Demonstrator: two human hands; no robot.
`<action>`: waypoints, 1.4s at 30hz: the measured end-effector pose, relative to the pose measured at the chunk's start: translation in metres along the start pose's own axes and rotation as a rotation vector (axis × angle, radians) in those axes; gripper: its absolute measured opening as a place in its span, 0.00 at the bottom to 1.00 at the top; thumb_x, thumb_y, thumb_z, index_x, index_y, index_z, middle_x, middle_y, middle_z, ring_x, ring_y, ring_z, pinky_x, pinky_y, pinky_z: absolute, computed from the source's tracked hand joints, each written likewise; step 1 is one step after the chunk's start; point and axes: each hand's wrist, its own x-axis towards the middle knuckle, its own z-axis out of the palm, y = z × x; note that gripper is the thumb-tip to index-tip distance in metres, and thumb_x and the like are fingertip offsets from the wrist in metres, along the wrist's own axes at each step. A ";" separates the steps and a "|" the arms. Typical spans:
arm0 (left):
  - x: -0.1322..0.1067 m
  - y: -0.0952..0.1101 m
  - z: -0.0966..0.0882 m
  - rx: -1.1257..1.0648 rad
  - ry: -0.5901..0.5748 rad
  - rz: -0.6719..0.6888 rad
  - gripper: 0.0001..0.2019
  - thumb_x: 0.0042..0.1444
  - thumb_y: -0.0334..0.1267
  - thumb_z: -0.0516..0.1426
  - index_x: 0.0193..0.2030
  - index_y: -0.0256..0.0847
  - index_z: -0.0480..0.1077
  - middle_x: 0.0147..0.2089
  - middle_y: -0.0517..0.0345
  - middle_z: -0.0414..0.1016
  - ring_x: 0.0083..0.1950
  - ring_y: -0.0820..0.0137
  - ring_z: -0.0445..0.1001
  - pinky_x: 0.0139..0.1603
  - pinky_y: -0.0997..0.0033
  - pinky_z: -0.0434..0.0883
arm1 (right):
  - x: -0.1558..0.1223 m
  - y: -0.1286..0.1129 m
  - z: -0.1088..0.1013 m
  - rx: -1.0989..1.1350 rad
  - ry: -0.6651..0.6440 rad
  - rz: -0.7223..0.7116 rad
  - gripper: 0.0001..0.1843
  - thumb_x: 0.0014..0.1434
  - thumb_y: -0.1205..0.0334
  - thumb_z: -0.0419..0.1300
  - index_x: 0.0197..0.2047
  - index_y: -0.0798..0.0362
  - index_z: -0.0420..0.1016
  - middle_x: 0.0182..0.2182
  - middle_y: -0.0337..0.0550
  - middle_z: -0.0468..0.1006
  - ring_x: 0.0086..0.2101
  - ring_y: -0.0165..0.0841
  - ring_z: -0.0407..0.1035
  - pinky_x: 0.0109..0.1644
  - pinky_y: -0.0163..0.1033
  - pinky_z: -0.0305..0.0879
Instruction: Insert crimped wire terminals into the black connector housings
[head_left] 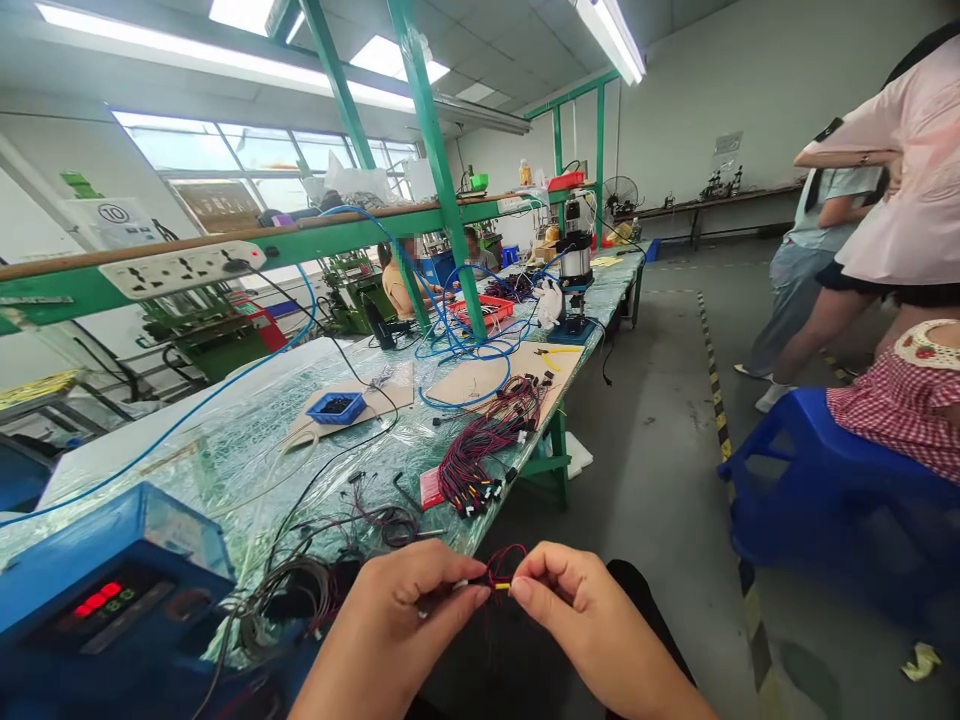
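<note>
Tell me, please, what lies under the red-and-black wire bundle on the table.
The wire bundle lies across a tan board and the table; a red piece shows at the bundle's left edge. The rest beneath is hidden.

Crinkly glossy plast. film (247, 420), plast.-coated wires (495, 572), smooth plast. stool (795, 470), ptd metal post (433, 150)

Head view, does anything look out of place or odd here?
Yes: a crumpled yellowish scrap lies loose on the floor at lower right, beyond the striped tape, looking like dropped litter. A black plug also dangles off the right edge of the workbench, apparently connected to nothing.
</note>
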 end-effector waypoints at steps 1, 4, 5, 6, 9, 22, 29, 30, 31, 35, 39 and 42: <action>0.000 0.000 0.000 -0.004 0.000 -0.001 0.10 0.61 0.43 0.61 0.32 0.44 0.80 0.27 0.62 0.77 0.29 0.71 0.72 0.29 0.75 0.64 | -0.001 -0.001 0.000 0.004 -0.004 0.001 0.17 0.64 0.48 0.60 0.33 0.54 0.72 0.26 0.34 0.66 0.29 0.29 0.57 0.34 0.36 0.55; 0.000 -0.002 -0.002 -0.008 -0.009 -0.007 0.11 0.62 0.45 0.60 0.33 0.44 0.80 0.28 0.60 0.78 0.30 0.70 0.73 0.30 0.75 0.64 | -0.002 0.000 -0.002 -0.006 -0.008 -0.008 0.17 0.63 0.48 0.61 0.34 0.55 0.74 0.28 0.36 0.68 0.30 0.31 0.59 0.35 0.36 0.56; 0.000 -0.003 -0.003 -0.008 -0.009 -0.011 0.11 0.62 0.45 0.60 0.34 0.44 0.81 0.29 0.60 0.78 0.30 0.70 0.73 0.31 0.74 0.65 | -0.003 0.000 -0.004 -0.021 -0.003 -0.010 0.16 0.63 0.49 0.61 0.34 0.55 0.74 0.28 0.36 0.69 0.31 0.31 0.59 0.35 0.36 0.56; 0.000 -0.004 -0.004 -0.009 -0.004 -0.019 0.11 0.62 0.45 0.60 0.34 0.44 0.81 0.29 0.60 0.79 0.31 0.69 0.73 0.31 0.74 0.65 | -0.004 0.001 -0.005 -0.041 0.006 -0.011 0.16 0.63 0.49 0.60 0.34 0.55 0.74 0.28 0.36 0.68 0.31 0.31 0.59 0.35 0.37 0.56; -0.001 -0.004 -0.009 -0.027 0.024 -0.051 0.12 0.61 0.46 0.60 0.34 0.43 0.82 0.29 0.58 0.79 0.31 0.68 0.74 0.31 0.74 0.67 | -0.005 0.005 -0.009 -0.095 0.029 0.004 0.16 0.63 0.50 0.59 0.32 0.54 0.72 0.26 0.35 0.66 0.30 0.30 0.57 0.34 0.37 0.55; -0.006 -0.008 -0.016 -0.194 0.111 -0.147 0.12 0.55 0.49 0.65 0.36 0.43 0.83 0.33 0.55 0.81 0.35 0.65 0.75 0.35 0.72 0.70 | -0.005 0.010 -0.008 0.002 -0.008 -0.016 0.15 0.64 0.51 0.61 0.32 0.55 0.72 0.25 0.34 0.64 0.28 0.28 0.54 0.31 0.35 0.51; -0.007 -0.008 -0.026 -0.261 0.029 -0.248 0.15 0.55 0.51 0.65 0.35 0.41 0.82 0.29 0.58 0.74 0.32 0.70 0.66 0.32 0.73 0.63 | -0.007 0.019 -0.013 0.035 -0.139 0.098 0.16 0.64 0.49 0.62 0.34 0.53 0.70 0.22 0.28 0.63 0.17 0.21 0.50 0.19 0.30 0.46; -0.005 -0.005 -0.027 -0.263 -0.006 -0.260 0.15 0.55 0.51 0.65 0.36 0.40 0.82 0.29 0.58 0.73 0.31 0.70 0.65 0.31 0.73 0.62 | -0.006 0.020 -0.014 0.051 -0.176 0.099 0.18 0.64 0.46 0.62 0.35 0.53 0.71 0.22 0.29 0.65 0.17 0.21 0.52 0.19 0.29 0.49; -0.003 -0.002 -0.027 -0.260 -0.042 -0.266 0.15 0.55 0.51 0.65 0.36 0.39 0.82 0.28 0.59 0.72 0.30 0.71 0.63 0.30 0.73 0.60 | -0.006 0.021 -0.014 0.076 -0.216 0.103 0.20 0.63 0.43 0.63 0.37 0.53 0.71 0.23 0.30 0.67 0.17 0.21 0.54 0.19 0.28 0.51; 0.006 0.008 -0.025 -0.237 -0.193 -0.266 0.14 0.57 0.48 0.63 0.36 0.37 0.80 0.23 0.67 0.62 0.26 0.76 0.53 0.26 0.74 0.52 | -0.003 0.023 -0.012 0.143 -0.297 0.137 0.28 0.58 0.35 0.65 0.43 0.53 0.72 0.25 0.31 0.70 0.16 0.21 0.57 0.19 0.28 0.58; 0.011 0.008 -0.023 -0.318 -0.307 -0.280 0.12 0.55 0.46 0.64 0.36 0.36 0.78 0.24 0.66 0.67 0.26 0.76 0.57 0.27 0.76 0.54 | -0.003 0.016 -0.008 0.040 -0.238 0.062 0.26 0.62 0.37 0.62 0.36 0.55 0.75 0.23 0.33 0.69 0.19 0.22 0.56 0.22 0.30 0.51; 0.014 0.004 -0.024 -0.375 -0.371 -0.285 0.13 0.53 0.45 0.65 0.36 0.35 0.78 0.24 0.63 0.72 0.26 0.74 0.63 0.28 0.75 0.58 | -0.006 0.011 -0.006 0.022 -0.214 -0.012 0.23 0.63 0.42 0.64 0.33 0.56 0.79 0.21 0.32 0.65 0.24 0.25 0.54 0.27 0.33 0.49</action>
